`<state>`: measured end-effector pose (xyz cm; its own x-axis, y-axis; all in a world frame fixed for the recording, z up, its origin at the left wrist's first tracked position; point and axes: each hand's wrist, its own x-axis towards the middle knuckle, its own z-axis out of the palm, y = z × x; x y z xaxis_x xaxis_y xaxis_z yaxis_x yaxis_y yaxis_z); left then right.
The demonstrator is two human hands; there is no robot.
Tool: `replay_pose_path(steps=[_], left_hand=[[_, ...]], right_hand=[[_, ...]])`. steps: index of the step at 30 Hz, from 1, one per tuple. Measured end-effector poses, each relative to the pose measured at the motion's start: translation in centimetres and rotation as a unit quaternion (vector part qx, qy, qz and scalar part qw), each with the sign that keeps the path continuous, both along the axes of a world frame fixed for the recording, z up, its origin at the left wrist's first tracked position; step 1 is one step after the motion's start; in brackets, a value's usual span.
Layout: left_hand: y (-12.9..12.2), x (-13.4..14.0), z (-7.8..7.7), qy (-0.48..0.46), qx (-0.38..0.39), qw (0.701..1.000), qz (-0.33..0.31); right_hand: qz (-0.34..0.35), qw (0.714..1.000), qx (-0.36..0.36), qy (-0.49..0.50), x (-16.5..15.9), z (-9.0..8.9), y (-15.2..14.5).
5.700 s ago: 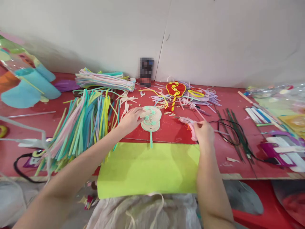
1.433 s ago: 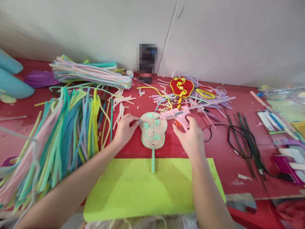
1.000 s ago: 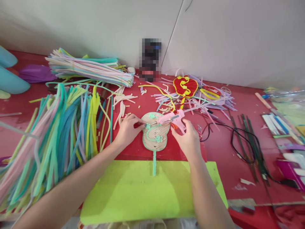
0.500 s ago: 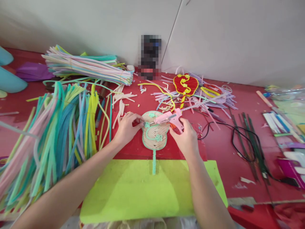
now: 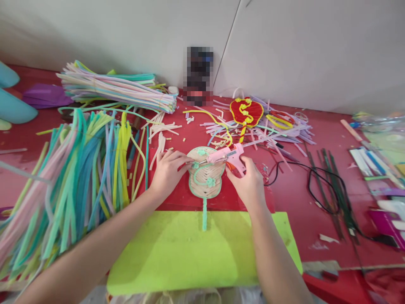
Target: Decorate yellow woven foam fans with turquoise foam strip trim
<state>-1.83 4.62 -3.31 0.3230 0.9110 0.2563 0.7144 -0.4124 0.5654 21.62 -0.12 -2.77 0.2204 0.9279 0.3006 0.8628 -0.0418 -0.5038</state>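
Head view: one beige fan (image 5: 205, 190), mint trim, flat on the red desk (image 5: 303, 207), between the hands. Left hand (image 5: 167, 174) at its 10 o'clock edge, fingertips drawn together beside a mint flower (image 5: 195, 165); firmness of hold cannot be told. Right hand (image 5: 249, 184) at 3 o'clock, clamped around a pink glue gun (image 5: 230, 156), nozzle towards 9. Fan's long axis 12 to 6, handle pointing to 6. Gun's grey label too small to read.

Dark obj (image 5: 199, 74) pixelated; blue rolls (image 5: 15, 107) cut, L edge; gun (image 5: 235, 158) hides fan (image 5: 202, 188) pt.
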Motion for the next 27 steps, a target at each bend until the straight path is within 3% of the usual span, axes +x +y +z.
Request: replay_pose_path(steps=[9, 18, 27], left_hand=[[-0.2, 0.01, -0.52, 0.064, 0.035, 0.997, -0.017], [-0.19, -0.17, -0.79, 0.069, 0.063, 0.995, -0.045], [-0.02, -0.29, -0.73, 0.004, 0.004, 1.0, -0.024]], right_hand=[[-0.006, 1.0, -0.004, 0.003, 0.15, 0.14, -0.17], [0.003, 1.0, 0.004, 0.002, 0.21, -0.13, -0.18], [0.028, 1.0, 0.002, 0.0, -0.41, -0.19, -0.13]])
